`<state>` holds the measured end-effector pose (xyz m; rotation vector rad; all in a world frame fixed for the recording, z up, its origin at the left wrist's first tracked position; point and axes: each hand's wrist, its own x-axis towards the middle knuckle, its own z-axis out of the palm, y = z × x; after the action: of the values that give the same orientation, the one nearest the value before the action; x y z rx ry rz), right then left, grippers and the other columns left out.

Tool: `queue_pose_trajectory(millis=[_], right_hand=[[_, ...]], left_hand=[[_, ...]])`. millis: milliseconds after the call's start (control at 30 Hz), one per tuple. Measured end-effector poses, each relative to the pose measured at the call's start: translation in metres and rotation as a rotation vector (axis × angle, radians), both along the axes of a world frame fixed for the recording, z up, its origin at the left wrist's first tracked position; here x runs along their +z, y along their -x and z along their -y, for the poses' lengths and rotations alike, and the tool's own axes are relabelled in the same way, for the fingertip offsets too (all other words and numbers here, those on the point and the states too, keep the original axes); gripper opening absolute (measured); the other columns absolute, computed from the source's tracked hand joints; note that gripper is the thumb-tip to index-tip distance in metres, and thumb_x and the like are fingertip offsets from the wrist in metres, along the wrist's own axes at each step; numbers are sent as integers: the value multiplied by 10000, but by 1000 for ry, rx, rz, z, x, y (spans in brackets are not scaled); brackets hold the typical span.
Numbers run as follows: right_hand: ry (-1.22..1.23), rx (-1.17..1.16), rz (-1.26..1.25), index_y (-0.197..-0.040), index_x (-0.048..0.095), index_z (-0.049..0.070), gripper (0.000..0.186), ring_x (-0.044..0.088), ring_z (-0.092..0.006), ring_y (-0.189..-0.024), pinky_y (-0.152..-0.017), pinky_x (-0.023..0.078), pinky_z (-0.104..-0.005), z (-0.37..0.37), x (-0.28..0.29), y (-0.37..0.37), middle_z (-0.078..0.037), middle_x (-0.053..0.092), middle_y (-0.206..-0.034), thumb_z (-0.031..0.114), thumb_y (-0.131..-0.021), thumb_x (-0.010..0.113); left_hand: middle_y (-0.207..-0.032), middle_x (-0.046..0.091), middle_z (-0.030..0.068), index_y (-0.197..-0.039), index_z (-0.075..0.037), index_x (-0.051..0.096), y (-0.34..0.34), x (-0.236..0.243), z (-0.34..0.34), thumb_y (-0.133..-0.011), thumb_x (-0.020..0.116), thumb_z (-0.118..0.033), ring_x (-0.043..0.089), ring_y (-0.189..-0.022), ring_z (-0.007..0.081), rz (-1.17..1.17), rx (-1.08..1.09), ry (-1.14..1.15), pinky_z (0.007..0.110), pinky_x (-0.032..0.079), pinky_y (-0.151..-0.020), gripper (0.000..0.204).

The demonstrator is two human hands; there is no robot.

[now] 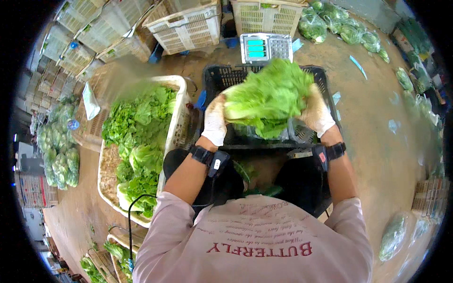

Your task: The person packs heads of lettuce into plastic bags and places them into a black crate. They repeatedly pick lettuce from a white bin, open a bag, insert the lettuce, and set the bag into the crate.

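A leafy green head of lettuce (271, 99) is held up between my two hands, over the black plastic crate (219, 75). My left hand (216, 119), in a white glove, grips the pale stem end. On the leafy side, my right hand (319, 112), gloved too, is closed against the leaves; some of its fingers are hidden behind them. The leaves look a little smeared by motion. Clear plastic shows below the lettuce inside the crate. Just beyond the crate stands a digital scale display (266, 48) with keys.
A white crate (181, 101) of loose lettuce stands at my left. Stacked pale crates (188, 30) line the far side. Bagged vegetables lie on the floor at the far right (349, 33) and far left (59, 155). A blue strip (358, 67) lies on the floor.
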<state>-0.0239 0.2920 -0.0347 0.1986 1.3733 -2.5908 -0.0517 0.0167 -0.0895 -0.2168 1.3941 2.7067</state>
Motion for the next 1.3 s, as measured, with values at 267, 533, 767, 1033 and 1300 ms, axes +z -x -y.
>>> queue_pose_trajectory(millis=[267, 533, 767, 1033, 1300], right_hand=[[-475, 183, 538, -1390, 305, 95, 668, 253, -354, -1323, -1052, 188, -551, -35, -115, 34, -163, 281, -1438, 409, -862, 567], [-1149, -29, 325, -1317, 406, 19, 664, 477, -315, -1161, -943, 396, -385, -76, -146, 53, -206, 453, -1308, 375, -807, 638], [-1153, -447, 13, -1180, 533, -15, 545, 499, -282, -1087, -938, 387, -324, -92, -138, 66, -177, 527, -1183, 264, -748, 713], [-1215, -304, 128, -1227, 501, 7, 561, 443, -300, -1180, -987, 350, -335, -82, -136, 67, -178, 470, -1274, 323, -794, 667], [-880, 100, 463, -1404, 278, 56, 832, 300, -298, -1315, -1034, 288, -390, -46, -170, 66, -168, 266, -1455, 562, -805, 556]], left_hand=[[-1015, 638, 63, -1099, 6, 615, 59, -119, -18, -909, 531, -214, 562, -910, 131, 117, -446, 895, 265, 437, -826, 303], [-1039, 642, 78, -1103, -16, 610, 97, -131, 16, -838, 589, -121, 584, -937, 148, -118, -85, 928, 256, 437, -852, 286], [-1010, 595, 58, -1101, 20, 574, 96, -66, 4, -870, 512, 23, 551, -832, 115, 67, 144, 546, 214, 458, -779, 240], [-1001, 616, 65, -1062, 13, 585, 97, -76, 8, -864, 539, -3, 575, -896, 141, 166, 124, 537, 232, 451, -829, 204], [-1323, 438, 151, -1345, -95, 390, 78, -146, 7, -926, 333, -491, 435, -1195, 306, 688, -666, 947, 392, 390, -931, 580]])
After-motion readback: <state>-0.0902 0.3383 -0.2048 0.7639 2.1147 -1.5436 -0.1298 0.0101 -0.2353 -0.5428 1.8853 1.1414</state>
